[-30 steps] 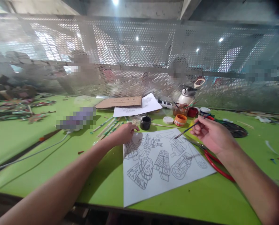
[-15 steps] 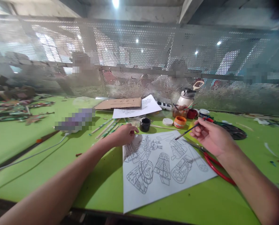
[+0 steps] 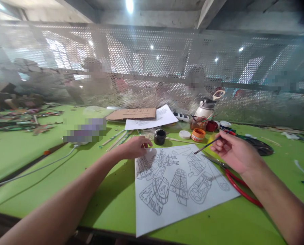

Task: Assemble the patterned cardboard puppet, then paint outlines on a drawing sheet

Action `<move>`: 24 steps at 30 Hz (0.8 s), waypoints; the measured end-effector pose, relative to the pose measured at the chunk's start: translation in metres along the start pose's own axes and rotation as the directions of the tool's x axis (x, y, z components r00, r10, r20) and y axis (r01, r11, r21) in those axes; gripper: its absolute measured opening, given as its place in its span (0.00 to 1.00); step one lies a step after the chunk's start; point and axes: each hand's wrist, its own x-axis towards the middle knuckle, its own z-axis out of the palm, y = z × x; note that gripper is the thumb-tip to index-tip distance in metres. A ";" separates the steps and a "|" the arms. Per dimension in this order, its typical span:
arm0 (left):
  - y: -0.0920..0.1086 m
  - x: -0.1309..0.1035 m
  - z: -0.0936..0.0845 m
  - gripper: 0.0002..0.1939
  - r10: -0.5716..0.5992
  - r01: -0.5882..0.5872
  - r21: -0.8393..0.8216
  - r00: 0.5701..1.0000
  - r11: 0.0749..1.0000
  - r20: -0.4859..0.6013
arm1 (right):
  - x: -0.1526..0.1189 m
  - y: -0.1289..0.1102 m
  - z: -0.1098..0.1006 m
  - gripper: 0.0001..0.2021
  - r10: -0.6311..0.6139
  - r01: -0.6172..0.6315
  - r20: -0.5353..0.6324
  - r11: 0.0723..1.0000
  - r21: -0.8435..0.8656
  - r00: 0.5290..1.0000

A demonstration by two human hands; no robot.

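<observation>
A sheet of white paper printed with black line drawings lies on the green table. My left hand rests at its upper left corner, fingers loosely bent and a little apart, holding nothing that I can see. Between the closed fingers of my right hand is a thin dark paintbrush. Its tip is over the drawing at the sheet's upper right; I cannot tell whether it touches. Under my right wrist lie red-handled scissors, partly hidden. Beyond the sheet stand a black paint jar and an orange paint jar.
Behind the jars are a white lid, a brush-water cup and a white bottle. Cardboard lies on more paper. Thin sticks and a cabled device are at left. A perforated screen closes the back.
The whole view has shifted slightly, so things appear a little lower and to the right. Both hands keep nearly the same place on and over the paper, with the paintbrush still held.
</observation>
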 end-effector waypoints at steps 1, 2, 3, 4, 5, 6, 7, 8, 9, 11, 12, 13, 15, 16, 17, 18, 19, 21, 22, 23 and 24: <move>0.001 -0.001 -0.002 0.20 -0.006 0.006 0.005 1.000 1.000 0.015 | 0.000 -0.001 0.000 0.08 0.002 -0.002 0.000 1.000 -0.003 1.000; 0.002 -0.002 -0.003 0.20 -0.007 0.006 0.014 1.000 1.000 0.029 | 0.000 -0.001 0.000 0.08 0.002 -0.002 0.000 1.000 -0.006 1.000; 0.003 -0.003 -0.004 0.20 -0.001 0.000 0.023 0.999 1.000 0.040 | 0.000 -0.002 0.001 0.08 0.003 -0.003 0.000 1.000 -0.010 1.000; 0.003 -0.003 -0.004 0.20 0.009 -0.010 0.029 0.999 1.000 0.046 | 0.000 -0.002 0.001 0.07 0.003 -0.003 -0.001 1.000 -0.013 1.000; 0.002 -0.003 -0.004 0.21 0.020 -0.021 0.032 0.999 0.999 0.047 | 0.000 -0.002 0.000 0.08 0.003 -0.003 -0.001 1.000 -0.016 1.000; 0.001 -0.003 -0.003 0.21 0.031 -0.032 0.032 0.998 0.999 0.047 | 0.000 -0.002 0.000 0.08 0.002 -0.002 0.000 1.000 -0.018 1.000; 0.000 -0.003 -0.003 0.20 0.039 -0.041 0.032 0.998 0.999 0.046 | 0.000 -0.002 0.000 0.08 0.001 -0.001 0.002 1.000 -0.021 1.000; -0.001 -0.003 -0.002 0.20 0.045 -0.046 0.032 0.998 0.998 0.044 | 0.000 -0.001 -0.001 0.08 0.000 0.000 0.005 1.000 -0.023 1.000; -0.001 -0.003 -0.001 0.20 0.050 -0.051 0.035 0.998 0.998 0.043 | 0.001 -0.001 -0.001 0.08 -0.003 0.003 0.009 1.000 -0.027 1.000; -0.003 -0.002 -0.001 0.20 0.055 -0.057 0.041 0.998 0.998 0.042 | 0.001 0.000 -0.002 0.09 -0.009 0.010 0.018 0.999 -0.036 1.000; -0.003 -0.002 -0.001 0.20 0.053 -0.055 0.040 0.998 0.998 0.042 | 0.001 0.000 -0.002 0.09 -0.011 0.012 0.022 0.999 -0.038 1.000; -0.003 -0.002 -0.001 0.20 0.049 -0.051 0.037 0.998 0.998 0.041 | 0.001 0.000 -0.002 0.09 -0.011 0.012 0.024 0.999 -0.037 1.000; -0.003 -0.001 -0.001 0.18 0.037 -0.039 0.028 0.998 0.999 0.042 | 0.000 -0.001 -0.001 0.08 -0.009 0.009 0.014 1.000 -0.025 1.000; -0.003 -0.001 -0.001 0.18 0.033 -0.034 0.023 0.999 0.999 0.043 | 0.000 -0.001 0.000 0.08 -0.004 0.004 0.008 1.000 -0.018 1.000; -0.003 -0.001 -0.001 0.17 0.034 -0.034 0.019 0.999 0.999 0.043 | 0.000 -0.002 0.000 0.08 0.002 -0.002 0.000 1.000 -0.011 1.000; -0.003 -0.001 -0.001 0.17 0.038 -0.038 0.017 0.998 0.999 0.041 | -0.001 -0.002 0.001 0.08 0.008 -0.008 -0.006 1.000 -0.005 1.000; -0.003 0.000 -0.001 0.17 0.039 -0.040 0.016 0.999 0.999 0.037 | -0.001 -0.002 0.001 0.09 0.013 -0.013 -0.011 1.000 -0.002 1.000; -0.004 0.000 -0.001 0.17 0.023 -0.023 0.012 0.999 1.000 0.030 | -0.001 -0.003 0.002 0.09 0.019 -0.019 -0.012 1.000 0.002 1.000; -0.004 0.000 -0.001 0.17 0.010 -0.010 0.008 1.000 1.000 0.022 | -0.001 -0.003 0.002 0.09 0.019 -0.019 -0.011 1.000 0.002 1.000; -0.005 0.001 0.000 0.17 -0.003 0.003 0.001 1.000 1.000 0.009 | -0.001 -0.003 0.002 0.10 0.017 -0.017 -0.011 1.000 0.003 1.000; -0.006 0.001 0.000 0.16 -0.012 0.012 -0.011 1.000 1.000 -0.007 | -0.001 -0.003 0.002 0.10 0.016 -0.016 -0.011 1.000 0.004 1.000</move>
